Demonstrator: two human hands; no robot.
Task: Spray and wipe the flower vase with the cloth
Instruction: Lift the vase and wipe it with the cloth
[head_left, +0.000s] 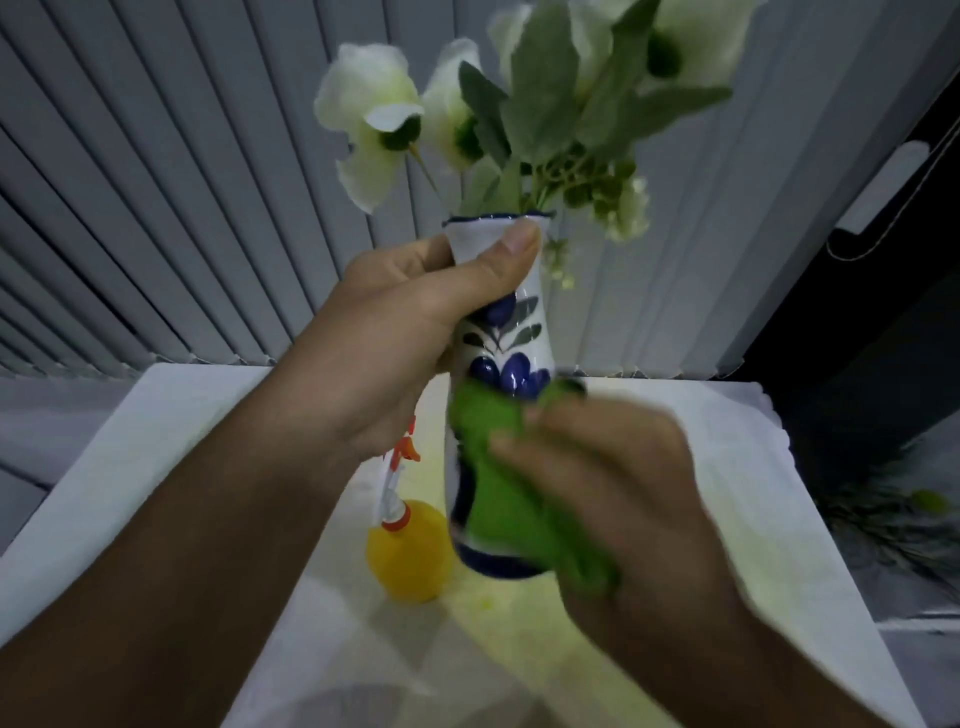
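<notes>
A white ceramic vase (511, 343) with blue painted flowers is held up above the table, with white artificial flowers and green leaves (524, 104) standing in it. My left hand (415, 322) grips its neck, thumb just under the rim. My right hand (613, 488) presses a green cloth (498, 499) against the vase's lower body; the hand is blurred. A yellow spray bottle (408, 551) with an orange and white trigger head stands on the table, to the left of the vase's base and partly hidden by my left wrist.
The table (176, 447) wears a white cloth. Grey vertical blinds (156, 208) hang close behind it. A dark opening lies to the right, with a feather-patterned surface (893, 525) below it.
</notes>
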